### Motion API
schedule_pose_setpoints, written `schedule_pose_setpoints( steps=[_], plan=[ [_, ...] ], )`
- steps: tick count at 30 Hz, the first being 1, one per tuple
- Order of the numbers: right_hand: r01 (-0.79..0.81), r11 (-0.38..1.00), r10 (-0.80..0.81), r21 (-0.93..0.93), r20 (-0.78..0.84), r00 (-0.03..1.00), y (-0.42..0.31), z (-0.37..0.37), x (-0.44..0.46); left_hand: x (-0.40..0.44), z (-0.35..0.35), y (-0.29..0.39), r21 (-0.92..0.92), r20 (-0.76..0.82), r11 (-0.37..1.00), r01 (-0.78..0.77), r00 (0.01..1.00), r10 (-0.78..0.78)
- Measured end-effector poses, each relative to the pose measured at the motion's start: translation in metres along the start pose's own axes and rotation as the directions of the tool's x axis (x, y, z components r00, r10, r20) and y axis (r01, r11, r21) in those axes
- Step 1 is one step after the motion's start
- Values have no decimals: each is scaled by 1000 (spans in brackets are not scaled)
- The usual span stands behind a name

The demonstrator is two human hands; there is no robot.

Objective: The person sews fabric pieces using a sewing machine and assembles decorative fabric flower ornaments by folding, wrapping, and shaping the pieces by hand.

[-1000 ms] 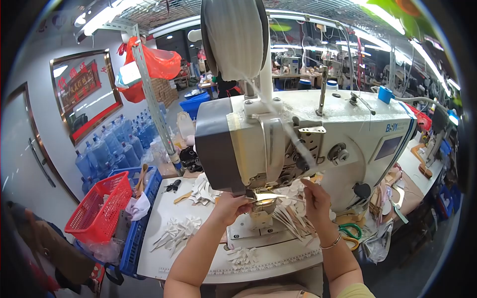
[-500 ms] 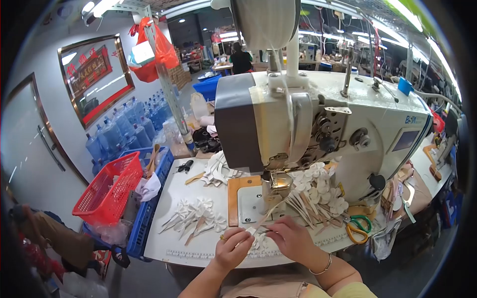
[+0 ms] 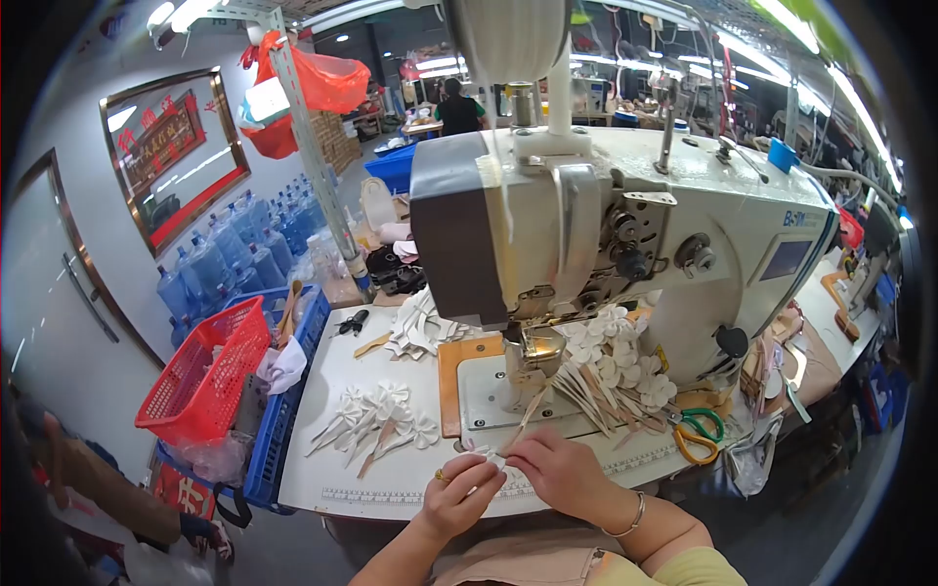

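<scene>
My left hand [image 3: 463,494] is closed in a pinch on a small white flower piece [image 3: 487,455], just in front of the sewing machine [image 3: 625,244]. Close beside it, my right hand [image 3: 559,471] pinches at the same piece; a thin tan strip [image 3: 526,414] rises from the fingers toward the needle area. Fingers hide much of the piece. Left of the hands lies a loose pile of white flowers with stems [image 3: 381,420]. A larger heap of white flowers on tan strips [image 3: 611,361] rests under the machine arm.
Scissors with green and orange handles [image 3: 698,441] lie at the right. A ruler strip [image 3: 391,495] runs along the table's front edge. White cut pieces [image 3: 425,327] and black snips [image 3: 353,322] sit farther back. A red basket [image 3: 205,381] rests on a blue crate [image 3: 277,430] at left.
The view has shifted slightly. Both hands stay together at the front edge; the white flower piece between them has turned and its petals show more.
</scene>
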State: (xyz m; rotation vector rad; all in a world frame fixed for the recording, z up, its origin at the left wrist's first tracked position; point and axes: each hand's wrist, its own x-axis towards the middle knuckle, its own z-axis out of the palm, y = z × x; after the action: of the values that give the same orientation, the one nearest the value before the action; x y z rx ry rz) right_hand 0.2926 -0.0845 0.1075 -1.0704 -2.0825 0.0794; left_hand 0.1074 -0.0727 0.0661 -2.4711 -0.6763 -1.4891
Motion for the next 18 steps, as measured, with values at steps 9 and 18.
schedule_pose_setpoints(
  steps=[9, 18],
  plan=[
    [-557, 827, 526, -76, -246, 814, 126, -23, -22, -21, -33, -20, -822, 245, 95, 561, 499, -831],
    [-603, 791, 593, -102, -115, 797, 230, -20, -4, -15, -3, -4, -715, 649, -328, 618, 412, -639]
  ],
)
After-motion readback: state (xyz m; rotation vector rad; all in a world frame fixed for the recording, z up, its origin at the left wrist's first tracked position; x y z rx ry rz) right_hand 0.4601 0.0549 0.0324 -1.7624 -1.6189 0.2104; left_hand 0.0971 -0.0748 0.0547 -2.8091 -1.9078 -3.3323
